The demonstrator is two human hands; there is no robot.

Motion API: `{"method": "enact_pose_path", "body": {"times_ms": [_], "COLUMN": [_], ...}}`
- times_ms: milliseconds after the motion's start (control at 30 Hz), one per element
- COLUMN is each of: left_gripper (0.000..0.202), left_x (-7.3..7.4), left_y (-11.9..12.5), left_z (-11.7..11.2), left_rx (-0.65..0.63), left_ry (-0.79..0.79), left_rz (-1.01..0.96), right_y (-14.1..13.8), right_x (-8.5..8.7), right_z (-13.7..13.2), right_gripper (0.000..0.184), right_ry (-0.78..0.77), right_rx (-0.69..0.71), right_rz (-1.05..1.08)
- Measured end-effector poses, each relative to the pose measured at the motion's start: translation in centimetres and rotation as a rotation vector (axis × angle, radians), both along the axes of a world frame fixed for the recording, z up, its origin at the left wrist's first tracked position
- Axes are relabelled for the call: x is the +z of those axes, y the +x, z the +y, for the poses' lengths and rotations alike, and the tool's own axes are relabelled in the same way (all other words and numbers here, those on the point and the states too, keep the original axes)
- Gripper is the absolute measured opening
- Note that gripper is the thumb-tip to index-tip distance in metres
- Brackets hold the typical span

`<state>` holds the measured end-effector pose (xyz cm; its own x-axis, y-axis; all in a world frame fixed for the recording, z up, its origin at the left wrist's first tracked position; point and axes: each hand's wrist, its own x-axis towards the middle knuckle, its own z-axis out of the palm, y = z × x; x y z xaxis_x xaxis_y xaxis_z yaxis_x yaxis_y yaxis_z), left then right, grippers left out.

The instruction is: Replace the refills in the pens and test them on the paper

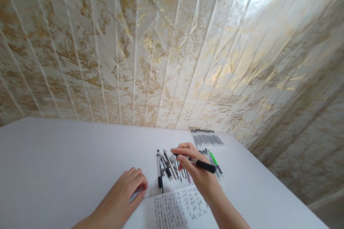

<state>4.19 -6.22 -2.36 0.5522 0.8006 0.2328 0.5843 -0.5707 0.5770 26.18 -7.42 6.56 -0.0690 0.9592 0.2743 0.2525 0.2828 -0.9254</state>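
My right hand [197,171] is closed on a pen with a black grip [205,166], held above a row of several pens [172,166] that lie side by side on the white table [67,150]. My left hand [126,189] rests with fingers curled on the top left corner of a sheet of handwritten paper [178,207] at the near edge. A pen with a green barrel [215,160] lies at the right end of the row.
A second row of thin dark refills [206,138] lies farther back, near the wall. The gold-patterned panelled wall [172,49] rises right behind the table. The table's right edge runs diagonally towards the lower right.
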Motion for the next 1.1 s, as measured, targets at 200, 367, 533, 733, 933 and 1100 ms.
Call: {"method": "enact_pose_path", "body": {"times_ms": [200,367,533,733,933,1100], "left_gripper": [0.011,0.01,0.012,0.013,0.014,0.013], "left_x": [-0.4,-0.9,-0.9,-1.1,-1.0,-0.9], "left_y": [-0.1,-0.2,-0.2,-0.2,-0.3,-0.2], "left_z": [0.2,0.4,0.3,0.5,0.5,0.5], "left_rx": [0.018,0.013,0.01,-0.004,-0.019,-0.013], "left_ry": [-0.025,-0.035,-0.032,-0.002,0.002,0.006], "left_rz": [0.027,0.019,0.02,0.024,0.051,0.043], "right_y": [-0.8,-0.5,0.9,2.9,6.2,10.7], "right_x": [0.8,0.7,0.6,0.8,2.2,2.0], "right_z": [5.0,6.1,6.2,5.9,5.1,4.7], "right_gripper": [0.1,0.115,0.11,0.096,0.098,0.09], "right_ry": [-0.074,-0.084,-0.108,-0.12,-0.076,-0.181], "right_rx": [0.011,0.08,0.019,-0.016,-0.073,-0.242], "right_rz": [0.353,0.346,0.306,0.281,0.173,-0.193]}}
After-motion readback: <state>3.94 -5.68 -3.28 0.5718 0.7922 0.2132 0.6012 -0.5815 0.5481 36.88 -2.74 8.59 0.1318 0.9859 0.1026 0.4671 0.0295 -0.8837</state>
